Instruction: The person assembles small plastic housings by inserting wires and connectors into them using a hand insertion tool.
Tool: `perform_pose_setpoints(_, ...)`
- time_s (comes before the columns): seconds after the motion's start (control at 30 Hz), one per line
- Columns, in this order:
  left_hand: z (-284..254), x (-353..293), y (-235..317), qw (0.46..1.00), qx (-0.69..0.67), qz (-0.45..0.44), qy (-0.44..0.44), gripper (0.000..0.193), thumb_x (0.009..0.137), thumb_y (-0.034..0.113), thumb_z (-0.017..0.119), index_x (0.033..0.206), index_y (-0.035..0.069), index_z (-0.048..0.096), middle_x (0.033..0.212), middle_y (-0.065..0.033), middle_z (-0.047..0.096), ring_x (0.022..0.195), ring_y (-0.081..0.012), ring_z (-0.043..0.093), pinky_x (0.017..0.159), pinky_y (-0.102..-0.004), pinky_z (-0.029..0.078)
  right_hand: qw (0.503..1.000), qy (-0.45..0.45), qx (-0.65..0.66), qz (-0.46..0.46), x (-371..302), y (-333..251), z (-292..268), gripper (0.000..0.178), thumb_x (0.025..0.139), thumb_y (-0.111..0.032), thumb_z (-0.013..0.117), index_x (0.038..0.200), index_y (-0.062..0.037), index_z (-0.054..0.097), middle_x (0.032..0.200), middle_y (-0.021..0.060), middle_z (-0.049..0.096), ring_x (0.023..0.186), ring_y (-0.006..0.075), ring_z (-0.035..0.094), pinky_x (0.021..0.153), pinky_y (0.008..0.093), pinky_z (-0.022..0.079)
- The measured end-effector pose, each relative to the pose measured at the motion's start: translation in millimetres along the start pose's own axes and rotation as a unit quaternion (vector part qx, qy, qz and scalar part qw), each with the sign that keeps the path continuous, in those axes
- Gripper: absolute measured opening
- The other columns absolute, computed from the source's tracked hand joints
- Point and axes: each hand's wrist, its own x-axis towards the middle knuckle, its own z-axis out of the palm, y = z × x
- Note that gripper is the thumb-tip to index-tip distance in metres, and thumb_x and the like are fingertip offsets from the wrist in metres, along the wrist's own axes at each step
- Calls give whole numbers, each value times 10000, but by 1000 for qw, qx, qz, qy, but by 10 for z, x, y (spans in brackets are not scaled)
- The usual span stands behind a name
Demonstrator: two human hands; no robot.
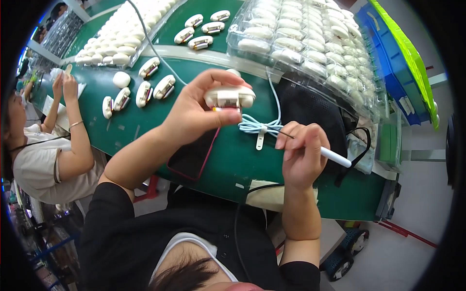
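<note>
Bright, fairly even light surrounds the right hand's fingers [313, 137]. Beyond them, glare streaks the clear plastic trays [359, 99]; beneath, the green surface [264, 169] shines faintly. Far outward, lines bend into a black rim.

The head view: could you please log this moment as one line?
left hand: holding white oval device | right hand: holding white-handled tool, apart from device | nearby: coiled pale-blue cable on green table

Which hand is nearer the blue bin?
Right. The right hand is left of the blue bin, lower in view; the left hand is farther left, holding a white device.
</note>
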Motion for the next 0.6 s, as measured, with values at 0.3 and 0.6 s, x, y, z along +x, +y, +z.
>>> perform_pose_setpoints(0.3,38,-327,-201,996,74,-26,-41,504,765,-48,738,1223,8,535,1224,-97,550,1083,-157,575,901,-279,493,999,-52,-3,11,-57,128,63,427,1021,-252,406,673,-25,499,524,72,496,523,189,522,529,276,415)
perform_pose_setpoints(0.6,28,-294,-257,994,96,-45,0,575,734,-47,761,1249,11,512,1204,-71,553,1079,-144,581,901,-274,503,998,-53,-20,21,-71,99,36,400,1013,-241,423,682,-31,506,526,60,508,550,204,540,547,299,436)
